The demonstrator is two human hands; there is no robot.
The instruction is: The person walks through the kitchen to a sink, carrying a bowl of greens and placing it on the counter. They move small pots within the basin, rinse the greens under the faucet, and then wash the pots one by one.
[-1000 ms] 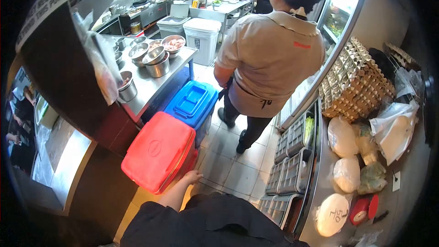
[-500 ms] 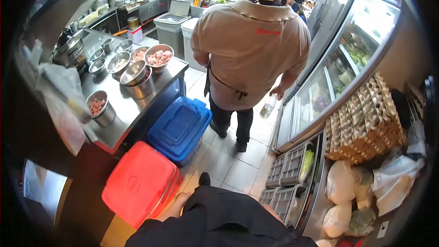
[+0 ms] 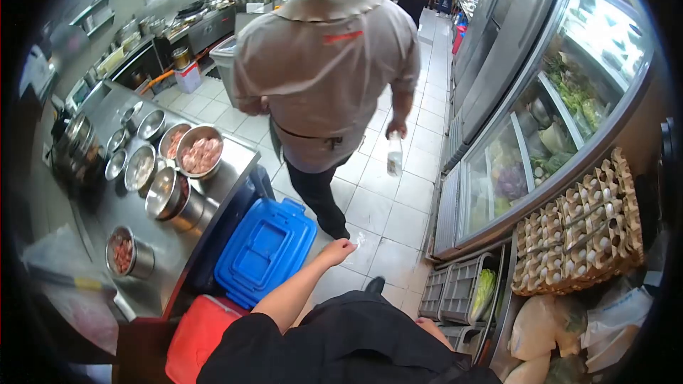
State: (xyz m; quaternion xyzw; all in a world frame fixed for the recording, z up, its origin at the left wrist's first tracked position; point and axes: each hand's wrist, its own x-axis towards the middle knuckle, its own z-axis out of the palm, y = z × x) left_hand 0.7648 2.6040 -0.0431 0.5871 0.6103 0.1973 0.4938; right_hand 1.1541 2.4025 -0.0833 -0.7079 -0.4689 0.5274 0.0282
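Beside the blue rectangular lidded plastic bin (image 3: pixel 265 250), the left hand (image 3: pixel 337 251) is hovering above the white-tiled floor (image 3: pixel 398 217), its fingers curling into a loose fist. The right hand (image 3: pixel 432 330) is hanging near the grey plastic crate (image 3: pixel 455 294), too hidden to tell its grip. The red plastic bin (image 3: pixel 202 334) is standing near the blue one.

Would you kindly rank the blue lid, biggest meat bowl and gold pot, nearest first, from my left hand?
1. Blue lid, just left of your left hand.
2. Meat bowl, on the left counter.
3. Gold pot, far back left.
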